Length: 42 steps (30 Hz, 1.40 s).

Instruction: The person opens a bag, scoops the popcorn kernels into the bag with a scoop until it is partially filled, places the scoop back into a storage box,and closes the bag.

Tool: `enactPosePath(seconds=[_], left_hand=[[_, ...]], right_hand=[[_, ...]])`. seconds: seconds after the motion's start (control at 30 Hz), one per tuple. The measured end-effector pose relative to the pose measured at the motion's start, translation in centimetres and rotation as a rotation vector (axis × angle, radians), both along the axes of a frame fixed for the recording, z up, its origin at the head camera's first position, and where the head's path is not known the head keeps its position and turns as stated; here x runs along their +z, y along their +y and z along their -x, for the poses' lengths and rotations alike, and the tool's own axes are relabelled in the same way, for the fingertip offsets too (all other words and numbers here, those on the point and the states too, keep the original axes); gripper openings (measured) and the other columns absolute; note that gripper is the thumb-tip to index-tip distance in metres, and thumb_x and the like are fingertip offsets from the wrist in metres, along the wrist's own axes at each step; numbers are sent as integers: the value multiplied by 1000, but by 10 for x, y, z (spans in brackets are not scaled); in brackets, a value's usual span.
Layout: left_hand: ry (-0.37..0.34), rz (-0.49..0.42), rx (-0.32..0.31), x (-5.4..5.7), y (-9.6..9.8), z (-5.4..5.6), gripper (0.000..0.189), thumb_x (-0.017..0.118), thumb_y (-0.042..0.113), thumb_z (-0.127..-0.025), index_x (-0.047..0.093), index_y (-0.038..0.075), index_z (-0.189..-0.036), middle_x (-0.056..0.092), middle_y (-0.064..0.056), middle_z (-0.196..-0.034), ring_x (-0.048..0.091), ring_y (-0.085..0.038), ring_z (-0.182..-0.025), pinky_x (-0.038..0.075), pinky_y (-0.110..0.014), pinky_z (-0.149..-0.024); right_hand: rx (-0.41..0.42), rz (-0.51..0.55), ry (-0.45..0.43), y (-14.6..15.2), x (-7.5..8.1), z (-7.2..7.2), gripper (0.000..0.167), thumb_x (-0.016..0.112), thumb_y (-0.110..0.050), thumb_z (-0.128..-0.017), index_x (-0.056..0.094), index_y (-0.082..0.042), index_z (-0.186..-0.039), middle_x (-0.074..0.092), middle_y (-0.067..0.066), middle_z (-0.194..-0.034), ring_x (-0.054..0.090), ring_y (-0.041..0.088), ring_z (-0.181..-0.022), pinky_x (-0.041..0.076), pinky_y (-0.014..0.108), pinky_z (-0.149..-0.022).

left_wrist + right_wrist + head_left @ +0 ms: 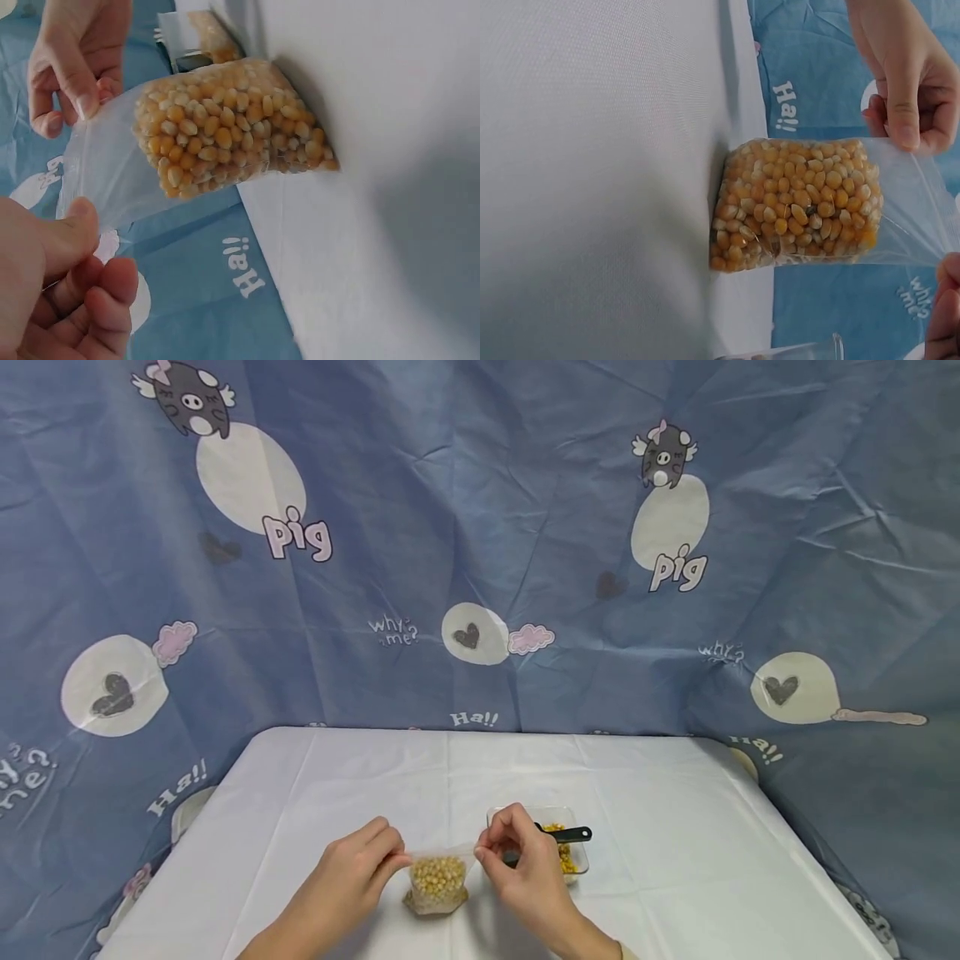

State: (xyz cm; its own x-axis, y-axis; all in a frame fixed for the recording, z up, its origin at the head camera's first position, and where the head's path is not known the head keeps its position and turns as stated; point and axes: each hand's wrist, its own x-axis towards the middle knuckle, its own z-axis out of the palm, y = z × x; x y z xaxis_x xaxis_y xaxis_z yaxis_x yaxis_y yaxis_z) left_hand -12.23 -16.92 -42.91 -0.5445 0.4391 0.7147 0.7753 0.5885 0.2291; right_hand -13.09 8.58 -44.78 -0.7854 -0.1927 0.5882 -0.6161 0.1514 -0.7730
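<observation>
A clear zip bag of yellow corn kernels stands upright on the white table, its bottom on the cloth. My left hand pinches one top corner of the bag between thumb and fingers. At the opposite top corner, my right hand pinches the plastic the same way. Between them the top edge is drawn taut, as the left wrist view shows along the zip strip. The kernels fill the lower part, with bare plastic above them.
Just behind my right hand sits a clear rectangular container with more yellow kernels, partly hidden by that hand. A black handle lies across its rim. The white tablecloth reaches back to a blue printed curtain.
</observation>
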Motion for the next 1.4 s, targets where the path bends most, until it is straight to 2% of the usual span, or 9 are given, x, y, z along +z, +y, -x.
enactPosePath(seconds=[0.1,0.23,0.37,0.53,0.77,0.93,1.03,1.27,1.4], left_hand=[[-81,-50,7,0,-1,-3,33,82,2,-80,57,22,-81,45,19,-78,38,7,-62,35,-6,-52],[-148,-93,44,1,-2,-5,36,83,3,-80,58,28,-81,45,22,-77,41,6,-63,39,-11,-52],[-168,-108,63,1,-3,-6,39,85,2,-78,58,30,-80,45,23,-76,45,6,-65,43,-14,-54],[-176,-127,55,-2,-3,-9,40,86,1,-76,59,30,-80,49,24,-77,49,7,-67,48,-18,-55],[-234,-175,81,2,-4,-11,36,83,3,-81,62,32,-84,59,24,-83,57,5,-71,51,-19,-56],[-216,-217,96,12,-7,-5,30,83,5,-81,67,30,-86,63,23,-84,61,3,-73,52,-19,-57],[-221,-233,94,15,-8,0,30,83,5,-81,68,30,-86,64,22,-84,61,2,-73,52,-19,-57],[-388,-255,172,6,-11,14,29,82,10,-85,68,35,-84,67,23,-82,65,0,-78,57,-25,-63],[-441,-233,205,-1,-13,19,24,82,13,-86,69,33,-83,67,24,-82,65,0,-79,56,-26,-64]], right_hand=[[7,2,2,1,-2,1,37,75,15,-81,52,-11,-93,66,-1,-87,67,17,-72,56,28,-57],[11,-14,28,1,-2,2,33,76,12,-82,55,-10,-95,66,1,-88,65,18,-72,56,28,-57],[3,-39,8,2,-1,1,30,77,6,-85,58,-14,-98,64,-1,-88,64,15,-73,56,29,-57],[2,-46,-2,3,-2,-2,31,77,6,-85,58,-15,-97,64,-2,-87,64,14,-72,56,29,-58],[-17,-12,29,1,-2,1,29,76,9,-84,61,-14,-94,65,-1,-87,66,17,-75,59,30,-63],[-30,-22,32,-3,11,7,27,75,5,-86,61,-16,-95,67,0,-87,67,16,-75,59,30,-67],[-32,-29,19,-4,17,11,27,75,4,-87,61,-17,-95,66,-1,-86,67,15,-75,59,30,-66],[-72,-101,-36,-8,14,23,27,78,1,-87,61,-19,-94,67,-7,-85,67,12,-75,58,28,-64],[-110,-183,-64,-11,7,28,28,78,1,-86,62,-21,-95,66,-10,-84,66,8,-74,57,26,-64]])
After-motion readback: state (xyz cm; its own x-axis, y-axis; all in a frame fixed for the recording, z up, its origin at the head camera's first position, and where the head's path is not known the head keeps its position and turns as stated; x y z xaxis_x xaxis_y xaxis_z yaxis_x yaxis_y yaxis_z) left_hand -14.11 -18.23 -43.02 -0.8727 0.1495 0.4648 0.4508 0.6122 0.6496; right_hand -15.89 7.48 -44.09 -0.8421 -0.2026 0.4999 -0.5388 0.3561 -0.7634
